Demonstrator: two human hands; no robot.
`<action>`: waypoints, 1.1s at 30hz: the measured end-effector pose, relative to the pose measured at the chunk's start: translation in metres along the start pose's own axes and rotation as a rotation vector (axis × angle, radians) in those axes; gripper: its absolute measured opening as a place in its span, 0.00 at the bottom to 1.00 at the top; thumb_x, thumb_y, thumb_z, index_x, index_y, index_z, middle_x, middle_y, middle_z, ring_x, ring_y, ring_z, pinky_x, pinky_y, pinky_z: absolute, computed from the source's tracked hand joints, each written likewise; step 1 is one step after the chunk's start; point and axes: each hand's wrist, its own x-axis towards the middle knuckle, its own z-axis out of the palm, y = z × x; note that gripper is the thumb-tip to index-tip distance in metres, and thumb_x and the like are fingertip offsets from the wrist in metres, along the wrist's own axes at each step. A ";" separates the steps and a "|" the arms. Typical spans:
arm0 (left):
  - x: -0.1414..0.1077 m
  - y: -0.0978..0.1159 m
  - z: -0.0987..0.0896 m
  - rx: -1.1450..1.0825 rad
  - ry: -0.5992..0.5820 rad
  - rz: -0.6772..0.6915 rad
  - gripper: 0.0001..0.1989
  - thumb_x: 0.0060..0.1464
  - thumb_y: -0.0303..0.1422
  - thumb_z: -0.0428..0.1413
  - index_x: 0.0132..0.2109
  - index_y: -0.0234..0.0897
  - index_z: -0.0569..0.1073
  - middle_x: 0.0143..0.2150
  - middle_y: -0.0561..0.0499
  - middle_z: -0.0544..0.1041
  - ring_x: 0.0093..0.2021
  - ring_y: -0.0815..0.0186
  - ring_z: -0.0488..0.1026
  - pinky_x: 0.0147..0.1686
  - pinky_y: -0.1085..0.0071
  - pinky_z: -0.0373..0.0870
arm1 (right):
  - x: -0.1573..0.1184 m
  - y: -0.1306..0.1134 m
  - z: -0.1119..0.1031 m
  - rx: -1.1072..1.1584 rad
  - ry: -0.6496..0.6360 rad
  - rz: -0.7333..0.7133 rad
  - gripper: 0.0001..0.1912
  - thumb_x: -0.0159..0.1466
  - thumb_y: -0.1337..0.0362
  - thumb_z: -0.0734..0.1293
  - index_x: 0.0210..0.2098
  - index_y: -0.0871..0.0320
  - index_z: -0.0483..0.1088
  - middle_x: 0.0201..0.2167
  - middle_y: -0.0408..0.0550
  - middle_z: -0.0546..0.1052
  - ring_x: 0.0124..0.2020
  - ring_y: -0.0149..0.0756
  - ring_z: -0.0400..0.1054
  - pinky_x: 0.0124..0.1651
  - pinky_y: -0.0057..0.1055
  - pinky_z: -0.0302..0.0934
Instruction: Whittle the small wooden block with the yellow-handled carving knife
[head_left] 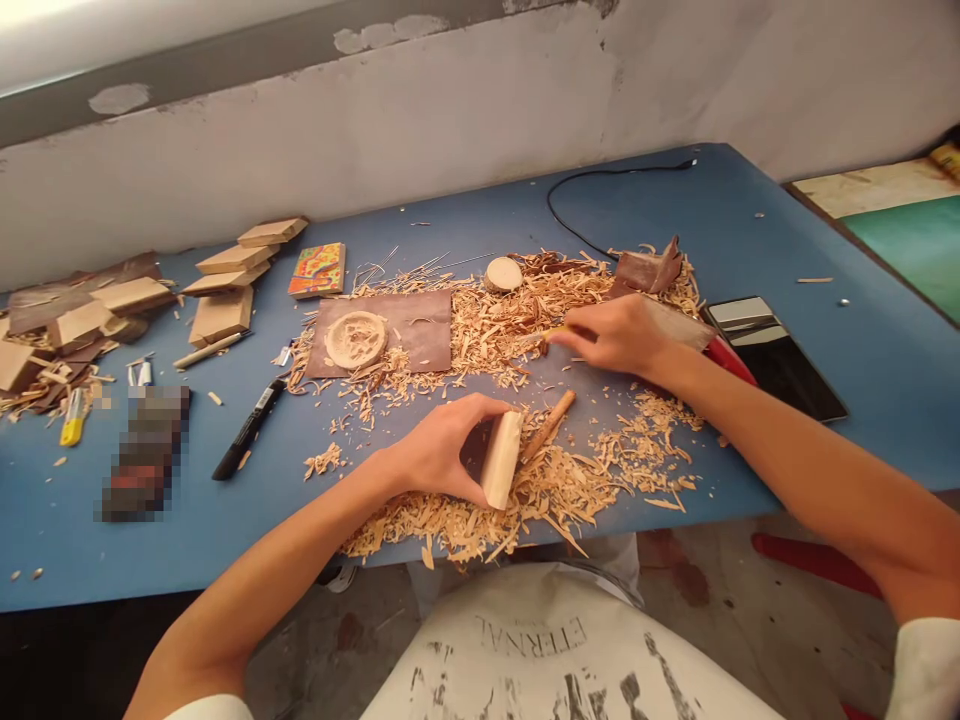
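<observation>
Near the table's front edge, my left hand grips a pale wooden block between thumb and fingers, over curled wood shavings. A brown stick lies just right of the block. Farther right and back, my right hand is closed on a thin yellow-handled tool, its tip over the shavings pile. Behind the hands, a round carved wooden piece rests on brown sandpaper, and a small wooden disc sits on the pile.
Stacked wooden blocks, a painted tile, a black marker and a yellow cutter are at the left. A phone lies beside my right forearm. A black cable curves near the back edge.
</observation>
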 end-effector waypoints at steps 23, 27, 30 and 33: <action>0.000 0.000 0.003 0.033 0.056 -0.013 0.45 0.35 0.50 0.74 0.58 0.42 0.67 0.53 0.46 0.79 0.50 0.54 0.78 0.51 0.57 0.74 | 0.001 -0.055 -0.008 0.255 -0.057 -0.206 0.27 0.71 0.45 0.64 0.24 0.57 0.67 0.16 0.38 0.65 0.19 0.27 0.55 0.27 0.32 0.42; 0.000 0.001 0.003 0.033 0.060 -0.021 0.46 0.36 0.53 0.73 0.59 0.42 0.67 0.54 0.45 0.78 0.50 0.53 0.78 0.52 0.56 0.74 | 0.003 -0.055 -0.009 0.218 -0.031 -0.232 0.28 0.71 0.44 0.63 0.23 0.57 0.68 0.16 0.38 0.65 0.18 0.27 0.54 0.27 0.32 0.41; 0.000 0.001 0.002 0.028 0.062 -0.031 0.46 0.35 0.53 0.73 0.59 0.41 0.67 0.54 0.44 0.78 0.51 0.52 0.78 0.52 0.55 0.74 | 0.002 -0.050 -0.009 0.177 -0.027 -0.240 0.28 0.71 0.44 0.63 0.23 0.57 0.69 0.16 0.39 0.67 0.19 0.27 0.56 0.28 0.32 0.43; 0.000 0.002 0.001 0.027 0.030 -0.016 0.46 0.36 0.51 0.74 0.60 0.41 0.67 0.56 0.43 0.78 0.53 0.51 0.78 0.55 0.53 0.73 | 0.001 -0.031 -0.007 0.049 -0.028 -0.174 0.28 0.71 0.44 0.63 0.23 0.57 0.68 0.17 0.40 0.70 0.20 0.28 0.58 0.28 0.32 0.43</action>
